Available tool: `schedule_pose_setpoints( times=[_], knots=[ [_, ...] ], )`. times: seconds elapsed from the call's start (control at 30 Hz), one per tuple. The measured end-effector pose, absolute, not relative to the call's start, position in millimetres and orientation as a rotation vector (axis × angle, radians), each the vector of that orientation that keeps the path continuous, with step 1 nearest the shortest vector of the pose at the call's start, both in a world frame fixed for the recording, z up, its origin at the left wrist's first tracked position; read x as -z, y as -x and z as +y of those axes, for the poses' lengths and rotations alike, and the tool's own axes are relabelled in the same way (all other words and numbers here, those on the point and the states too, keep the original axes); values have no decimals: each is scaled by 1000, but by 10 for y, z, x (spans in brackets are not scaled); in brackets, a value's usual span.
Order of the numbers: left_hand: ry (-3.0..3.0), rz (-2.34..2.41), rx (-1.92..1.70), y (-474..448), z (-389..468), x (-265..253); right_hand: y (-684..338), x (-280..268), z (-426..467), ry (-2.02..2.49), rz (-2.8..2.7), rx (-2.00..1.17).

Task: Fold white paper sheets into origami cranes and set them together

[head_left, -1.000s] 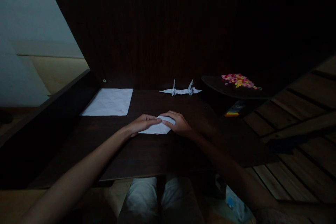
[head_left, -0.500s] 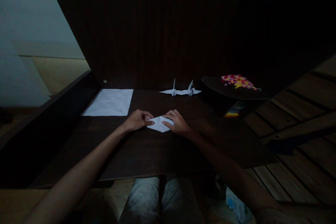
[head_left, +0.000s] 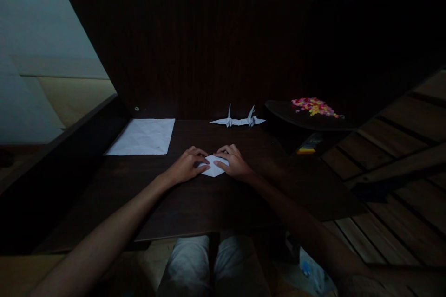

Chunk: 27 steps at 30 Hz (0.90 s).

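A small folded piece of white paper (head_left: 213, 171) lies on the dark desk between my hands, its lower edge coming to a blunt point toward me. My left hand (head_left: 190, 163) grips its left side, thumb on top and fingers curled at the far edge. From the right, my right hand (head_left: 234, 161) holds the other side the same way, thumb pressed on the upper face. The paper's outer corners are hidden by the hands. Beyond them, two folded white paper cranes (head_left: 238, 122) stand side by side against the back panel.
A creased white paper sheet (head_left: 142, 137) lies flat at the back left. On a raised corner shelf (head_left: 296, 120) to the right is a pile of small pink, red and yellow pieces (head_left: 316, 106). A dark side board (head_left: 69, 141) borders the desk's left.
My left hand has shifted right and inward over the paper, its thumb now nearer the centre. The right hand stays almost in place. The whole view has moved slightly.
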<state>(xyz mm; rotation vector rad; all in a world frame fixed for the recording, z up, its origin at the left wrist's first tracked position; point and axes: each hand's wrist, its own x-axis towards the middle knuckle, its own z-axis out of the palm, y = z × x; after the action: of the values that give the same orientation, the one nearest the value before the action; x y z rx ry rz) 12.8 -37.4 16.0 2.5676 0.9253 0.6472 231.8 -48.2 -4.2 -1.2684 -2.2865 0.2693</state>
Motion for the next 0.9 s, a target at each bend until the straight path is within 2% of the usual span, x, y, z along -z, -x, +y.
schedule_pose_setpoints(
  times=[0.4,0.7,0.9],
  knots=[
    [-2621,910,-651,-173,-407,-148,-2366,5,-471,1191,-2280,-336],
    [-2550,773,-763,-159,-411,-148,-2367,-26,-480,1043,-2269,-295],
    [-2552,733,-710,-160,-426,-169,-2390,-53,-497,935,-2398,-249]
  ],
)
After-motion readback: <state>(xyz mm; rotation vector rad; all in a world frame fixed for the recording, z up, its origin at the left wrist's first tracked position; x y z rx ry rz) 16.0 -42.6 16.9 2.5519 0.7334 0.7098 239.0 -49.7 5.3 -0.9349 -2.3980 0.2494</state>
